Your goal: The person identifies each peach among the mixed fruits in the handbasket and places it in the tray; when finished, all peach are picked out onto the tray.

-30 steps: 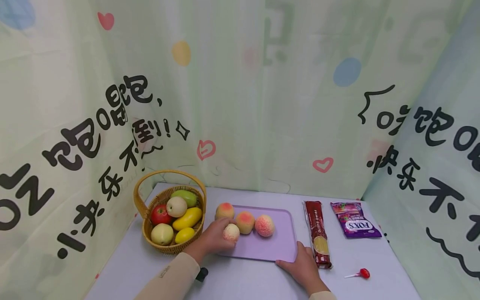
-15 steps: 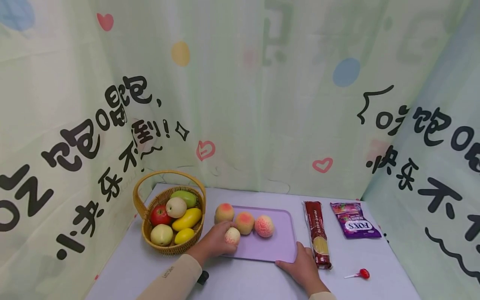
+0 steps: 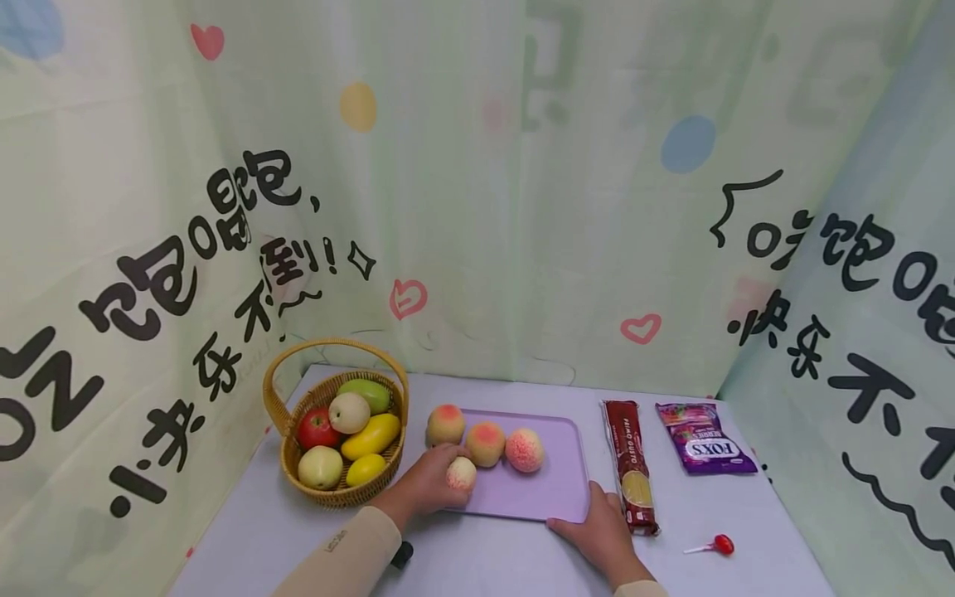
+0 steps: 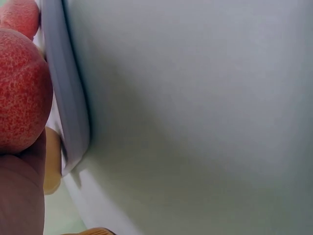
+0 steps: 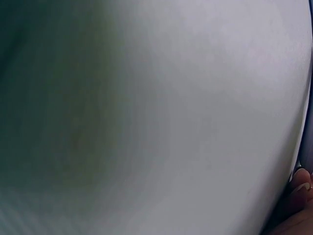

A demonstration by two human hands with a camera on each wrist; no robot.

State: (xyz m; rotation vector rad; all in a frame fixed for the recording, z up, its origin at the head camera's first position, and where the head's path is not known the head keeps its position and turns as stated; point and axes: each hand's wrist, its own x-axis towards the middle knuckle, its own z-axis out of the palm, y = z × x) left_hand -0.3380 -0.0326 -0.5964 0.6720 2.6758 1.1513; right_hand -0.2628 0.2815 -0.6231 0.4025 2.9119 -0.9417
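Note:
My left hand (image 3: 425, 481) grips a pale, pink-speckled peach (image 3: 462, 474) low over the left front of a lilac tray (image 3: 555, 493). In the left wrist view this peach (image 4: 22, 93) looks red and sits in the hand, close to the tray's rim (image 4: 73, 98). A row of peaches lies behind it: one yellow-orange (image 3: 446, 424) at the back left, another (image 3: 486, 444) in the middle, and a pink one (image 3: 525, 450) to the right. My right hand (image 3: 603, 532) holds the tray's front right corner, thumb along the front edge, fingers at the right side.
Left of the tray stands a wicker basket (image 3: 339, 497) with a tall handle, filled with assorted fruit. To the right lie a long dark red packet (image 3: 631, 464), a purple Fox's bag (image 3: 705, 439) and a red lollipop (image 3: 723, 545). Printed curtains (image 3: 477, 207) enclose the table.
The left hand with its peach has shifted very slightly to the right over the tray since the first frame. The right hand stays at the corner.

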